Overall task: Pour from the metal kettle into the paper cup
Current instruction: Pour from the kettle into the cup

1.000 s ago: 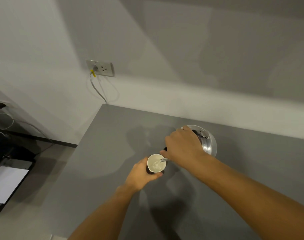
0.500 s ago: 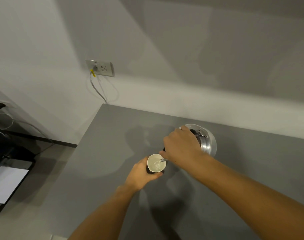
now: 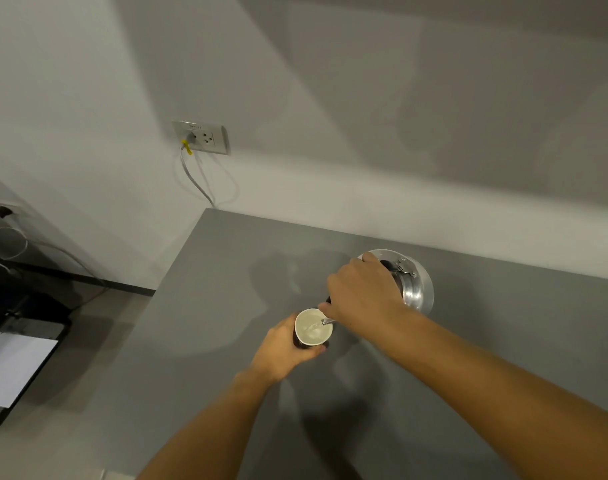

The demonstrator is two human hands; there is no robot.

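Right hand [image 3: 361, 296] is closed on shiny round metal kettle [image 3: 415, 289], tilted for pouring; white paper cup [image 3: 313, 328] is gripped steady by left hand [image 3: 283, 351] beneath spout.

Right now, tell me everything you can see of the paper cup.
The paper cup stands upright on the grey table, seen from above. Its inside is pale and holds some pale liquid; its outer wall looks dark. The left hand wraps its near side. The metal kettle, tilted by the right hand, has its spout over the rim, and a thin stream seems to run in. How full it is cannot be judged.
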